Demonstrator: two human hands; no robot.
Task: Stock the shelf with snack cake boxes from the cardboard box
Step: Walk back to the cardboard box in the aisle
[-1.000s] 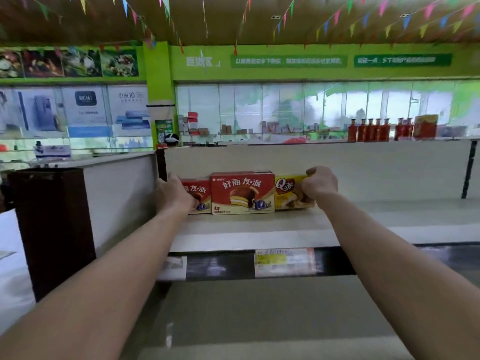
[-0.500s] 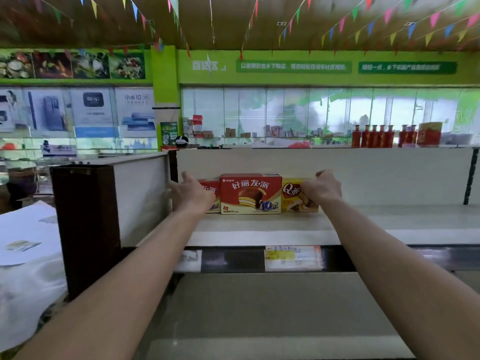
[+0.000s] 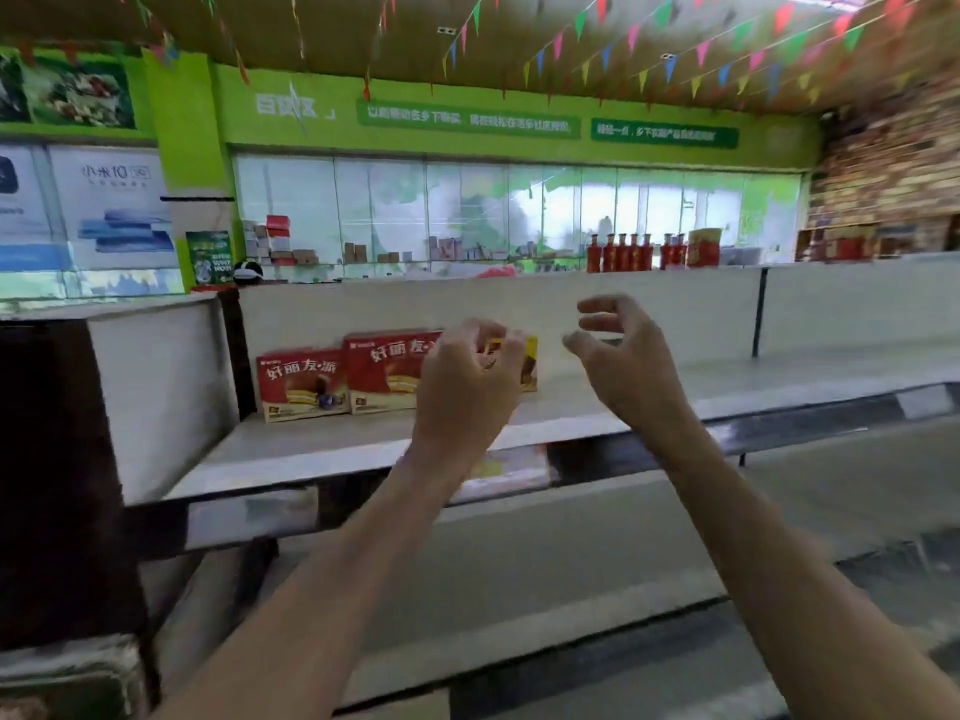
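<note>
Boxes: three snack cake boxes are standing in a row at the left end of the shelf, against its pale back panel.
Left red box: rectangular carton, red above and cream below, showing white Chinese lettering that reads 好丽友·派 and a picture of a layered chocolate cake.
Middle red box: a larger carton in the same red design with the same lettering, standing just right of the first; its right part is hiding behind the left hand.
Yellow box: only a yellow and brown strip is showing past the left hand's fingers; its writing cannot be read.
Left hand: raised in front of the boxes, back toward the camera, fingers loosely curled and holding nothing; whether it is touching a box cannot be told.
Right hand: hovering to the right of the boxes, fingers and thumb spread in a loose claw, holding nothing.
Shelf edge: a dark strip is carrying blurred price labels.
Far wall: green signs are bearing white Chinese text, too blurred to read.
Far counter: red bottles are standing in a row.
Ceiling: coloured pennants are hanging on strings.
</note>
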